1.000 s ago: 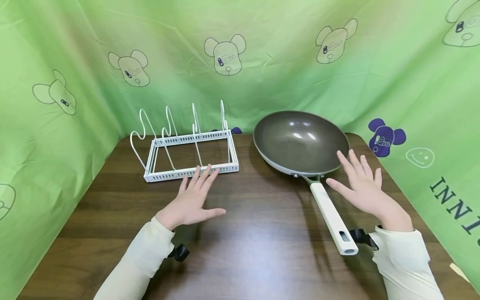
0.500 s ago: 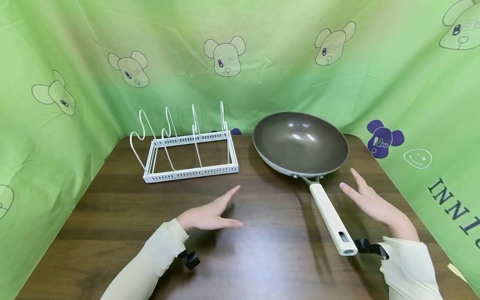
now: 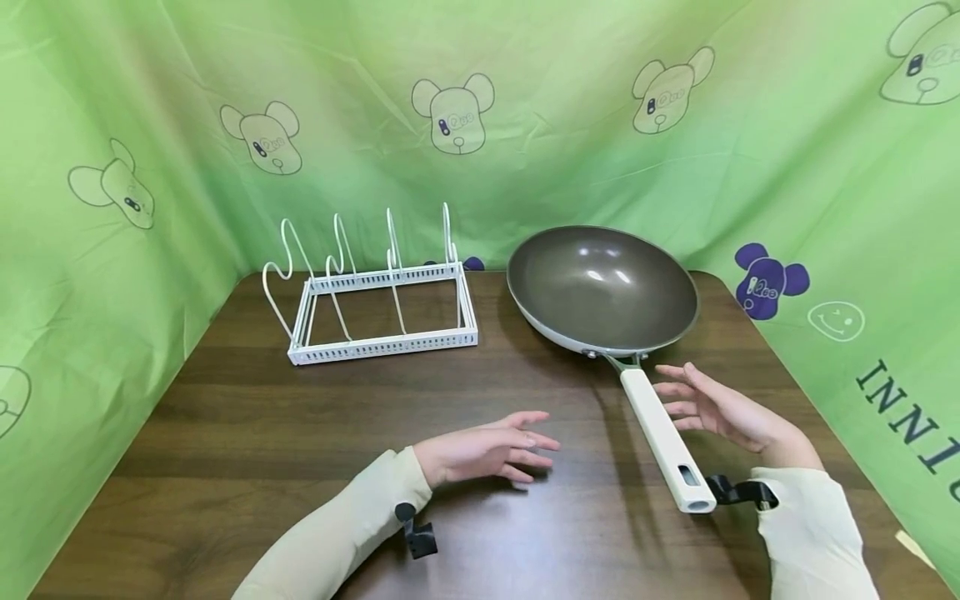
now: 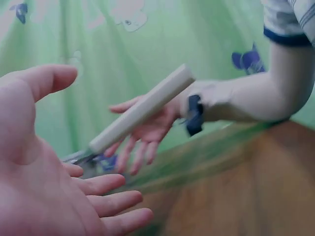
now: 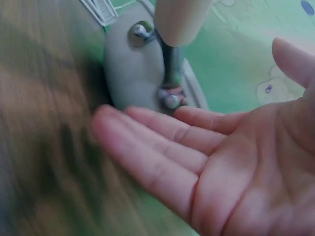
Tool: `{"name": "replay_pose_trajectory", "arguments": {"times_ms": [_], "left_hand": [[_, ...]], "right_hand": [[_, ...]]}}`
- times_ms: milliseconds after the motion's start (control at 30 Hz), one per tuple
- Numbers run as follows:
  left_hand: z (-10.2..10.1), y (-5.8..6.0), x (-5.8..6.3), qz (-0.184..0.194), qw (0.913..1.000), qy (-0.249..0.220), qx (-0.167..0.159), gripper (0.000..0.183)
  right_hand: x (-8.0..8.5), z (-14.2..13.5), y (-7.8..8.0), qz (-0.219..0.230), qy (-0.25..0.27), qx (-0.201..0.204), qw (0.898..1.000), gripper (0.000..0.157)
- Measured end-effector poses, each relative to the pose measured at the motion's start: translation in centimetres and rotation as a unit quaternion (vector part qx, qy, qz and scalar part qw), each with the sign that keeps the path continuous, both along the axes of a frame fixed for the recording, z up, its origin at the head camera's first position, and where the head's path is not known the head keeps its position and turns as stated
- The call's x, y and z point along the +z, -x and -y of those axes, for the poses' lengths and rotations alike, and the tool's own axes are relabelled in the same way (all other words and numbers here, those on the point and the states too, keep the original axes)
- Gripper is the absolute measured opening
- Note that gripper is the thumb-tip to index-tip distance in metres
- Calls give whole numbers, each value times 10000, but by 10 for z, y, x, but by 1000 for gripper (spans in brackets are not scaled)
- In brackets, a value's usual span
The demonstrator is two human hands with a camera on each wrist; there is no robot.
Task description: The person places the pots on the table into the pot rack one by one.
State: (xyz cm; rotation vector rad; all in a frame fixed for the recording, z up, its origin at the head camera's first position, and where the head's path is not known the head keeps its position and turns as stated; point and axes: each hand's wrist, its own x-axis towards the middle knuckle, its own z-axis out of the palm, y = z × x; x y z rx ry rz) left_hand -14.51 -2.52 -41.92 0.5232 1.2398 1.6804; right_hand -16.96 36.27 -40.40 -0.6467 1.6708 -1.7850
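Observation:
A wok [image 3: 600,287] with a dark inside and a pale outer wall sits at the back right of the table. Its white handle [image 3: 663,437] slants up toward the front right. My right hand [image 3: 731,412] is just right of the handle, fingers extended beside and partly behind it, the thumb apart. In the right wrist view, that palm faces the wok's riveted side [image 5: 130,64], holding nothing. My left hand [image 3: 491,450] hovers over the middle of the table, left of the handle, palm turned toward it. The left wrist view shows its fingers [image 4: 115,201] spread and relaxed, with nothing in them.
At the back left stands a white metal pan rack [image 3: 382,346] with several upright wire dividers. The wooden table [image 3: 225,467] meets a green printed curtain [image 3: 345,50] behind and at both sides. Each wrist wears a black camera strap, one [image 3: 738,492] near the handle's end.
My left hand has moved right and toward me, from by the rack to the table's middle, turning its palm sideways. The right hand has drawn down from the wok's rim to beside the handle.

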Motion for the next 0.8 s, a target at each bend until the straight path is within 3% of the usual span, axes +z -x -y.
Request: {"name": "replay_pose_trajectory", "arguments": {"times_ms": [167,367,533,733,800], "left_hand": [[-28,-9,-3,902,9952,-380,-87,63],[-64,-18,-4,1621,9834,-810,-76,54],[-92,-23,2,2067,9744,-886,-21,51],[-122,-34,8,2586,9611,-964,112,24],[-130,-38,9,2717,9566,-1027,229,22]], "right_hand": [[-9,7,9,991,1225,860,9838,57],[-24,15,16,1592,2076,1318,9561,67],[-30,22,19,1908,2368,1415,9421,76],[-29,34,16,1996,2385,1500,9385,84],[-28,40,15,2035,2435,1498,9364,83]]}}
